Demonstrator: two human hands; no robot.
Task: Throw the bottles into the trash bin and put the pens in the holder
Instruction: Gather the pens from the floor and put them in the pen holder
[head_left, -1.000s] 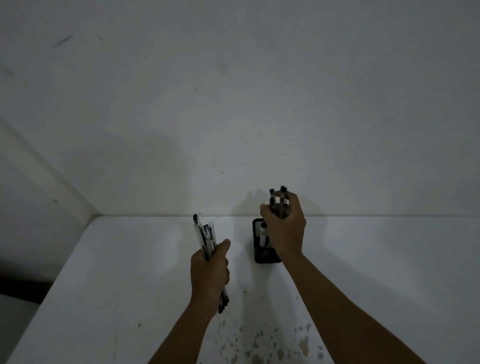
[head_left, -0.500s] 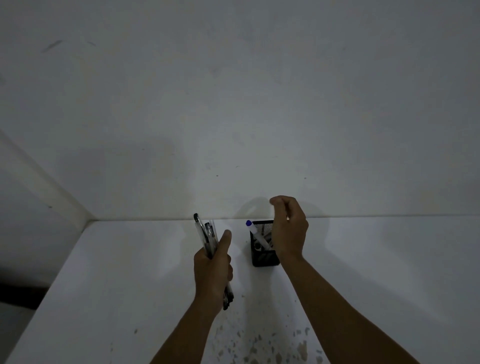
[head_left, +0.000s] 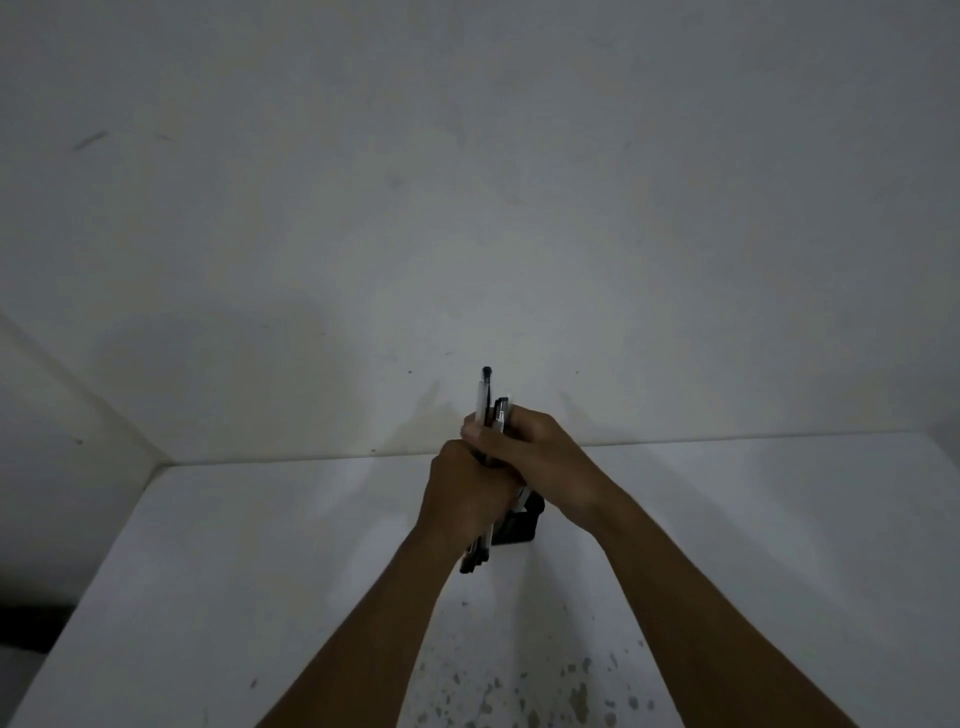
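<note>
- Currently gathered upright in the left hand (head_left: 465, 496): a bundle of slim clear-barrelled pens with dark caps (head_left: 485, 410), fist clamped round the middle, tips poking out below at about 6 o'clock of the fist, caps rising at 12 o'clock.
- Closed over the same bundle from the 1 o'clock side: the right hand (head_left: 524, 452), fingers (head_left: 475, 428) wrapped across the upper barrels, touching the left fist. Probably placed so to peel off a few pens or to take the whole lot over; impossible to tell which.
- Standing on the white speckled counter (head_left: 260, 571), just beyond and under the joined hands at roughly 5 o'clock of them: the small black mesh pen holder (head_left: 519, 527), mostly hidden, so contents cannot be read.
- Held high and vertical above the holder, likely so the pens can drop in point-down without fanning out.
- Judged as the pen half of the task, partway along; bottles and trash bin nowhere in view.
- Main risk: loose pens slipping during the hand-to-hand transfer, or knocking the light holder over.
</note>
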